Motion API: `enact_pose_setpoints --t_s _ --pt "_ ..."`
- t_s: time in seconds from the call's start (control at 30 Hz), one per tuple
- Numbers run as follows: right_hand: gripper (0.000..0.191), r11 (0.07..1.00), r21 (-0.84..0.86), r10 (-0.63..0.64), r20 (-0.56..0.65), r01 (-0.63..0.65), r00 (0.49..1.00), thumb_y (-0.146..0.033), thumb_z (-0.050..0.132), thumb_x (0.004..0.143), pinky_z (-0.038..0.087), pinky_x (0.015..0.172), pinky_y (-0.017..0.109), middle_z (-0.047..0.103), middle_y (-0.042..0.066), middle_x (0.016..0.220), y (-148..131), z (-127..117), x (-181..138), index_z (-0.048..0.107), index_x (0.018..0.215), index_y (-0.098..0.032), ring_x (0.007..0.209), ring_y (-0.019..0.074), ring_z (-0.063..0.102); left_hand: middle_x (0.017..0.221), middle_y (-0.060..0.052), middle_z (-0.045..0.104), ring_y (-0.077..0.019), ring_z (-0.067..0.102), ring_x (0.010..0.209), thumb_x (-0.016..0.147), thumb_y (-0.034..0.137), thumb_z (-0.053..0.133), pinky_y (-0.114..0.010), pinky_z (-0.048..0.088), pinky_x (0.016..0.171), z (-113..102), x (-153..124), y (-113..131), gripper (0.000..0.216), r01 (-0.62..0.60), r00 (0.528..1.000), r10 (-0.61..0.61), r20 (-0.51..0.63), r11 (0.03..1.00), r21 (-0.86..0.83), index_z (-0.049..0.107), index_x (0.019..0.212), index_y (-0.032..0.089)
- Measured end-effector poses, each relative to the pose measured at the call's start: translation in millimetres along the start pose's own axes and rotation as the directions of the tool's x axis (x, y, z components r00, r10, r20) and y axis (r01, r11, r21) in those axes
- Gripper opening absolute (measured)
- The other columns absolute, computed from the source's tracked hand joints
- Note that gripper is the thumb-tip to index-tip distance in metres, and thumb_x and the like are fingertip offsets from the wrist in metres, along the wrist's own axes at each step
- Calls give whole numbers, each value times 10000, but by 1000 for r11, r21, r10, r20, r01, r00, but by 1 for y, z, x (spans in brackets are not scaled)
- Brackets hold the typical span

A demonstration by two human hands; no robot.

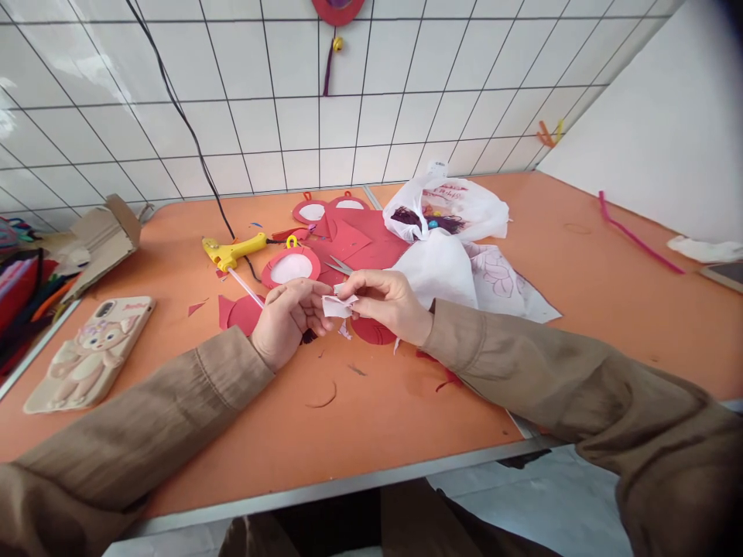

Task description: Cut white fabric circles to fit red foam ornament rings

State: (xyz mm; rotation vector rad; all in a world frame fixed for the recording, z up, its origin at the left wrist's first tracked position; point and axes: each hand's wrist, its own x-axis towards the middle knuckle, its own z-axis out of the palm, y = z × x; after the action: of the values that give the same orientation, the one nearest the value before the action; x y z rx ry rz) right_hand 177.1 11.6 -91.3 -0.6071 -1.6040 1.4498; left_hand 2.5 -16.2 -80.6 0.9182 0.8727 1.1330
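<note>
Above the counter (377, 422), the right hand (388, 303) tightly pinches white paper (337, 308), the left hand (284, 319) half-curled at its edge, grip unclear, apparently folding or parting it, next calling for fine control.

Clock centre, as I see it: left hand (284, 321) and right hand (395, 305), both bare. Left sleeve (162, 422), eight o'clock: brown, creased cloth; cuff (235, 367) bounded by a stitched seam (207, 381). Right sleeve (546, 371), four o'clock: matching brown, deeper folds farther up. Lap clothing (412, 522), six o'clock: dark brown.
</note>
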Motion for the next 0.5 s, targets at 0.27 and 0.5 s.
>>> enact_pose_setpoints --t_s 0.27,0.5 --pt "35 962 -224 -153 23 154 988 -179 624 743 501 621 277 642 17 737 1 -2 -3 640 775 -176 670 133 596 568 -64 668 -140 597 425 688 532 716 -218 455 388 2 -2 1 418 73 989 -101 108 969 237 618 687 126" --pt "84 987 -142 -68 18 70 998 -226 578 785 499 571 263 645 15 729 1 -3 -4 628 825 -172 636 126 601 559 -26 653 -99 568 401 688 434 753 -187 438 380 2 -3 -3 339 14 996 -38 80 960 278 593 661 136"
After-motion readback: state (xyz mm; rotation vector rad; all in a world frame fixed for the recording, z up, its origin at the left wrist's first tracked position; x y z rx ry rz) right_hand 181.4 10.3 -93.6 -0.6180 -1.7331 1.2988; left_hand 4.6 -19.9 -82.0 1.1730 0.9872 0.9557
